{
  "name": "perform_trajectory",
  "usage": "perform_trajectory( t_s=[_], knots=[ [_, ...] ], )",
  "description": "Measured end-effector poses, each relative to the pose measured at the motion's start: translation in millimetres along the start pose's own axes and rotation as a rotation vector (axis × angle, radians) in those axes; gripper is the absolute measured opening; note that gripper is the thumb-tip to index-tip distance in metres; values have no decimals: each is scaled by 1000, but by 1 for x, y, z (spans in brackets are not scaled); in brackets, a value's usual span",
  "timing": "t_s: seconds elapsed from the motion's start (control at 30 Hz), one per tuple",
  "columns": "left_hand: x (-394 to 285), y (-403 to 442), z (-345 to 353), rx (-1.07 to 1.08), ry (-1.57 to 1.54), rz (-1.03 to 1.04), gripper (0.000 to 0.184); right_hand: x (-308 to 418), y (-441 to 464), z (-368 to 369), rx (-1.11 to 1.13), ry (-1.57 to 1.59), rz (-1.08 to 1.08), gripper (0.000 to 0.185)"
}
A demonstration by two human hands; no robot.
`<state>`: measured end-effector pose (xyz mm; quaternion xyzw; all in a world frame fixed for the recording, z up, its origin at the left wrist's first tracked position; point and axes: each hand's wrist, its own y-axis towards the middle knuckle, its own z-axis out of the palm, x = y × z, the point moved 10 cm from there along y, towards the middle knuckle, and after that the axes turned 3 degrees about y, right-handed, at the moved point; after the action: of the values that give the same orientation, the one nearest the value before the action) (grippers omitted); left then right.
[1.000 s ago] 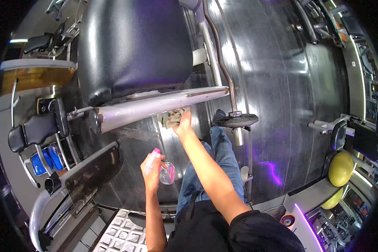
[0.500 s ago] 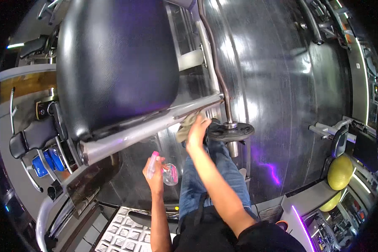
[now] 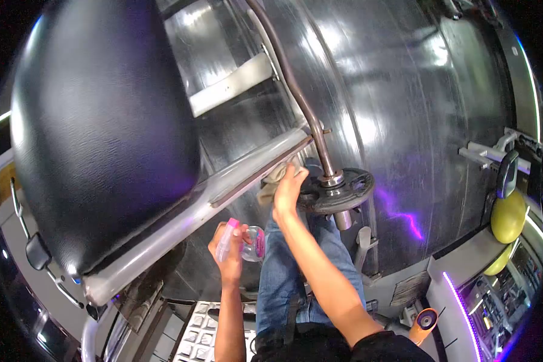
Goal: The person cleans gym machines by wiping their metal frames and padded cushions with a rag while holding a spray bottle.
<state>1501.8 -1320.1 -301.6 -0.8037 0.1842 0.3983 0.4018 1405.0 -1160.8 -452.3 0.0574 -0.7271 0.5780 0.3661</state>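
My left hand (image 3: 227, 253) is closed round a clear spray bottle (image 3: 256, 244) with a pink top, held in the air in front of my legs. In my right hand (image 3: 288, 192) is a crumpled beige-grey cloth (image 3: 271, 184), at the near side of a silver metal bench tube (image 3: 181, 224). Whether the cloth presses on the tube I cannot tell. Just right of that hand is a black weight plate (image 3: 362, 188) on a bent barbell (image 3: 301, 99). The black padded bench (image 3: 105, 127) rises at the left.
Below the bar lies shiny dark flooring (image 3: 398, 120). Yellow exercise balls (image 3: 508, 217) stand at the right. An orange cylindrical object (image 3: 423, 326) is at the lower right, near a purple light strip (image 3: 458, 308). A white textured surface (image 3: 202, 323) lies beneath my left forearm.
My view has shifted, so the bench pad now appears further left and the plate looks larger. Both hands keep their holds; the cloth stays close to the bench tube.
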Motion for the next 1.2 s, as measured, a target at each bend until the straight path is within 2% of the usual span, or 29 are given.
perform_trajectory(
  t_s=[0.07,0.1,0.17,0.23,0.3,0.43,0.53,0.67,0.73,0.83,0.9,0.93,0.97,1.03,1.1,1.17,1.2],
  knots=[
    [-13,7,4,49,-39,168,35,-7,-29,5,110,10,30,33],
    [-9,12,4,66,-30,163,35,-12,-40,10,172,17,45,35],
    [-25,14,-1,102,25,377,36,-17,-43,13,171,41,68,37],
    [-23,18,-7,175,-11,351,33,-28,-31,12,162,75,92,40],
    [-21,20,-11,198,-37,317,33,-71,-8,40,241,598,534,33],
    [-13,22,-12,226,19,308,34,-92,52,48,185,549,458,45],
    [-8,20,-7,272,54,307,35,-95,30,62,213,680,560,44],
    [-6,22,1,276,34,307,34,-96,-5,63,292,726,578,38],
    [-10,23,2,282,36,319,33,-92,-4,49,275,596,537,36],
    [-17,22,7,327,88,354,33,-75,37,38,212,543,287,31],
    [-20,20,7,325,79,363,33,-70,58,35,190,561,292,29],
    [-22,19,6,321,81,364,33,-65,71,26,112,559,244,25],
    [-24,18,4,319,79,358,33,-72,90,9,-99,539,178,21],
    [-25,15,1,313,76,354,33,-54,97,2,-67,454,99,18],
    [-19,15,1,311,89,320,32,-29,57,4,-97,466,75,21],
    [-16,17,4,319,113,323,30,7,17,-3,-140,136,-219,25],
    [-14,18,6,326,143,323,28,11,0,0,-113,52,-294,25]
  ],
)
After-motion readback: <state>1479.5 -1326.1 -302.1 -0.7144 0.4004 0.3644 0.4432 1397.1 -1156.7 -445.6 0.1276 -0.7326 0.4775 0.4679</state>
